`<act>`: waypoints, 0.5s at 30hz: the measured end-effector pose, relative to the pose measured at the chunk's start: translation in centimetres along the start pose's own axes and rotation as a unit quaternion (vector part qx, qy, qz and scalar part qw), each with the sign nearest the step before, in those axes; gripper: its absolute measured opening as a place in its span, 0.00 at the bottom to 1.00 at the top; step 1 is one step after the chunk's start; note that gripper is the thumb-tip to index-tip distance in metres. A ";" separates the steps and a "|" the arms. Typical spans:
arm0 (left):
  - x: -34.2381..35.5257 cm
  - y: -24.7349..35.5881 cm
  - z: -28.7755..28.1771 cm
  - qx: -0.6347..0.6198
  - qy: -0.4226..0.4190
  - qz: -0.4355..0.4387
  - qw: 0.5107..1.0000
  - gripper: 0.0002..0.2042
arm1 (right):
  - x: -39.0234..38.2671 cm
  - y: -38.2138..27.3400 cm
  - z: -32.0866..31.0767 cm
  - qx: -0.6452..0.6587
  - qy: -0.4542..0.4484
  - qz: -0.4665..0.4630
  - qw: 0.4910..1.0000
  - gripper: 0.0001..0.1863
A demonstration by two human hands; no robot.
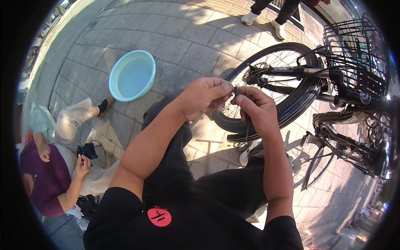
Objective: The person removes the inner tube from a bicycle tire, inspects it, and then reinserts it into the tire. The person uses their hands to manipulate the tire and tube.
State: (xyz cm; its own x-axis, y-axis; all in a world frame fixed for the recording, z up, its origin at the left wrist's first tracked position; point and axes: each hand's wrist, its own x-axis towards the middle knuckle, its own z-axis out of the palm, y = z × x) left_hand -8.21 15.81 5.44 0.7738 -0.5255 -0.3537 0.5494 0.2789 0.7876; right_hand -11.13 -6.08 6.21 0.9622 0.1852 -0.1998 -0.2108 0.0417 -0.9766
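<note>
My left hand (204, 96) and my right hand (258, 109) meet in the middle of the head view, above my knees. Thumb and forefinger of each are closed in a pinch. At their fingertips sits a small dark part (237, 91), too small to name. The right fingers grip it, and the left fingertips press at its left side. Just behind the hands stands a bicycle wheel (275, 58) with a black tire, spokes and a disc rotor. My fingers hide part of its spokes.
A light blue basin (132, 76) of water stands at the left. The bicycle's wire basket (354, 54) rises at the right. A thin T-shaped tool (209, 141) lies on the paving. One person (50, 166) sits at the left; another's shoes (278, 29) show at the back.
</note>
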 end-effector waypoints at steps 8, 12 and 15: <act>0.1 -1.4 0.4 0.332 0.075 0.324 0.883 0.09 | 0.2 0.1 0.5 0.134 -0.011 0.073 0.988 0.12; 0.0 -1.0 0.3 0.426 0.065 0.413 0.802 0.07 | 0.1 -0.4 0.4 0.167 -0.010 0.110 0.980 0.11; 0.6 -1.5 -0.4 0.471 0.076 0.455 0.752 0.07 | 0.0 -0.1 0.5 0.172 -0.003 0.118 0.978 0.10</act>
State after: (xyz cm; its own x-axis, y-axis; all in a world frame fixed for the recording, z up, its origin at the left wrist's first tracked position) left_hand -8.46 15.41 3.83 0.7609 -0.3439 0.5502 -0.6406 -0.2639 0.7211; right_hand -11.17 -5.58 6.33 0.8791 0.2344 -0.4151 -0.4733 0.3258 -0.8184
